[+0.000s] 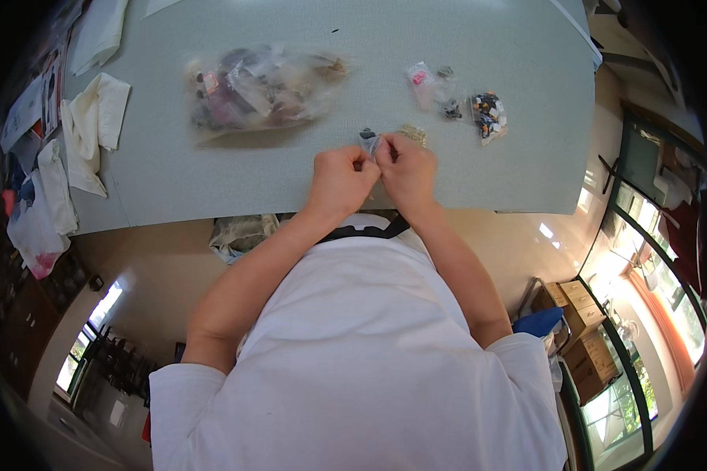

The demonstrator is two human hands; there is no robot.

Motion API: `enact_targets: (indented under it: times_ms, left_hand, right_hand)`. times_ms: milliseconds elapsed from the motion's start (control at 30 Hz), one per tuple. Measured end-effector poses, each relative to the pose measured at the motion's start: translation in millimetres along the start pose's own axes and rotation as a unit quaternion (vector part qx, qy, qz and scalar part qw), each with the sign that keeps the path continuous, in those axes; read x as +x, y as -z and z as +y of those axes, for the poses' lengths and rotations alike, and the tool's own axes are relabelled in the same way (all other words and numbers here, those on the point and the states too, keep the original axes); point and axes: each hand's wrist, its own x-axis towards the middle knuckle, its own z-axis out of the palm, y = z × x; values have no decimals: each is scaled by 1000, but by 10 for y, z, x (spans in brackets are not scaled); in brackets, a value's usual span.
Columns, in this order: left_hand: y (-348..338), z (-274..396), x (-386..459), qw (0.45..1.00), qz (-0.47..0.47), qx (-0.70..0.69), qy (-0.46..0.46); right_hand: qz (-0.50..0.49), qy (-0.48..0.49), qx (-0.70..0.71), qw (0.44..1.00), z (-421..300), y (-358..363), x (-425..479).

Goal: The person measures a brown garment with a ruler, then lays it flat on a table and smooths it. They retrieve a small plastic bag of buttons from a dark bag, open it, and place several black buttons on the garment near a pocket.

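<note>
Close together near the table's front edge, my left hand point(343, 176) and my right hand point(408, 171) pinch a small clear plastic bag point(369, 142) between their fingertips. Dark small pieces point(366, 133) show at the bag's far end. Just beyond my right hand lies a small bag of gold-coloured pieces point(413, 135). Farther right are a bag of black, white and orange pieces point(489, 116), a small bag of dark pieces point(451, 109) and a clear bag with a pink item point(419, 82). A large clear bag of mixed smaller bags point(265, 91) rests to the left.
White folded cloths point(97, 129) lie on the left of the grey-green table point(171, 182). Papers and a plastic bag point(32, 218) crowd its left edge. Below the front edge stands a lined bin or bag point(241, 235). Cardboard boxes point(591, 362) are at the lower right.
</note>
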Motion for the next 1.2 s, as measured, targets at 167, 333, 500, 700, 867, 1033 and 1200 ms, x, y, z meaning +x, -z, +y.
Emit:
enact_targets:
  times_ms: [167,333,500,700,867,1033,1200]
  left_hand:
    - [33,-54,115,990,88,91,-55]
    - [-9,41,22,965,84,170,-179]
    - [39,8,45,969,45,129,-206]
    - [301,-61,156,925,-62,-358,106]
    - [346,-86,246,895,-114,-426,71]
    - [349,-33,209,934,-44,-353,29]
    - [372,-35,243,959,-63,-276,0]
  right_hand:
    - [-16,34,4,999,-2,1,34]
    - [-99,102,-104,984,-24,78,-26]
    - [-46,-19,47,998,91,-5,-27]
    - [-141,-230,416,868,27,227,64]
    - [-176,-214,413,868,1,270,105]
    - [-155,-200,355,900,20,253,84]
    - [-193,-212,322,902,-48,238,153]
